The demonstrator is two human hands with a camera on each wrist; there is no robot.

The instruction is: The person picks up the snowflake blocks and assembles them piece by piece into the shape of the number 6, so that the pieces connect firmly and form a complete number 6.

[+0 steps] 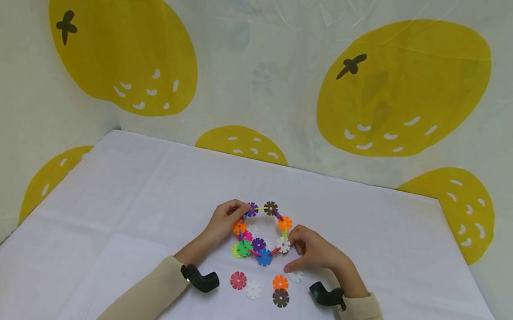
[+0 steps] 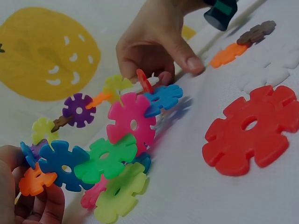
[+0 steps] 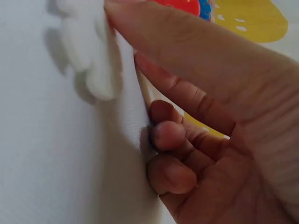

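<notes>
My left hand (image 1: 222, 223) pinches the far left side of a ring of interlocking plastic snowflake discs (image 1: 264, 258), near its purple and orange pieces. The ring is tilted up, and its many-coloured discs slot edge to edge. On the opposite side, my right hand (image 1: 320, 252) has its thumb and forefinger spread apart, the forefinger beside the ring's white disc (image 1: 283, 246). The right thumb tip reaches the edge of a loose white disc (image 3: 88, 51) lying on the cloth. In the right wrist view the other fingers curl loosely with nothing between them.
In front of the ring lie a red disc (image 1: 238, 280), another white disc (image 1: 253, 290), an orange disc (image 1: 281, 282) and a brown disc (image 1: 281, 298). A white cloth (image 1: 158, 299) covers the table. Behind it hangs a curtain (image 1: 267, 47) with yellow fruit shapes.
</notes>
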